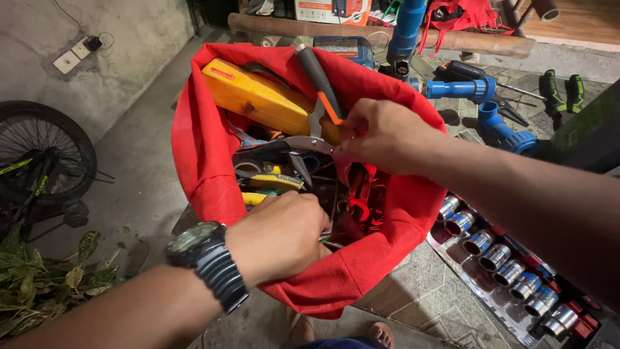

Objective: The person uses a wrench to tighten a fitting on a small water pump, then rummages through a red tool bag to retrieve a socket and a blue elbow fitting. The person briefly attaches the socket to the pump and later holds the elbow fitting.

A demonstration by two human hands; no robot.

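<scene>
A red cloth tool bag [200,155] stands open below me, full of hand tools. My left hand [281,236], with a dark wristwatch, reaches into the bag's near side, its fingers curled down among the tools; what it grips is hidden. My right hand [381,132] is at the far right rim, fingers pinched on a silver metal tool [303,145] with long jaws. A yellow level [258,97] lies across the bag's back. A grey and orange handled tool [320,81] sticks up beside it. Red-handled pliers [358,197] lie deeper inside.
A tray of chrome sockets [504,271] lies to the right on the patterned floor. Blue pipe fittings [458,87] and green-handled pliers [558,90] sit behind. A bicycle wheel [39,155] and leaves [45,278] are at the left. My sandalled toes [381,333] show below.
</scene>
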